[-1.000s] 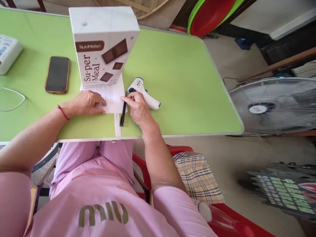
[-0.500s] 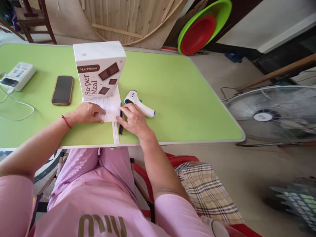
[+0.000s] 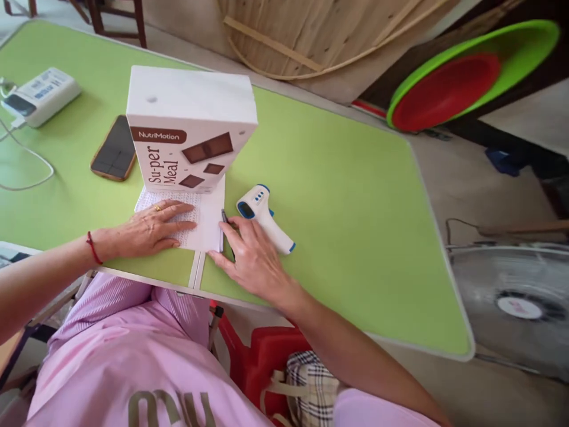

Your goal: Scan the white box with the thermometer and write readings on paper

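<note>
My left hand [image 3: 155, 228] lies flat, fingers spread, on the printed left part of a white paper sheet or booklet [image 3: 208, 222]. My right hand [image 3: 253, 255] rests at the paper's right edge, thumb and index finger apart, the thumb near the lower right corner. Beneath its fingers is a dark pen [image 3: 224, 216], mostly covered; no grip on it shows. Behind the paper stands a white NutriMotion Su-per Meal box [image 3: 195, 148], upright on the far part of the sheet. Just right of my right hand lies a white and blue infrared thermometer [image 3: 267, 218].
A phone [image 3: 114, 151] lies left of the box on the green table [image 3: 355, 237]. Farther left is a white power bank [image 3: 42, 98] with a cable. A standing fan [image 3: 518, 305] is beyond the table's right edge. Red and green basins [image 3: 448, 92] lean at the back.
The view has turned and tilted. My left hand has flattened on the paper, its fingers now stretched and spread. My right hand stays by the pen, its fingers covering more of it.
</note>
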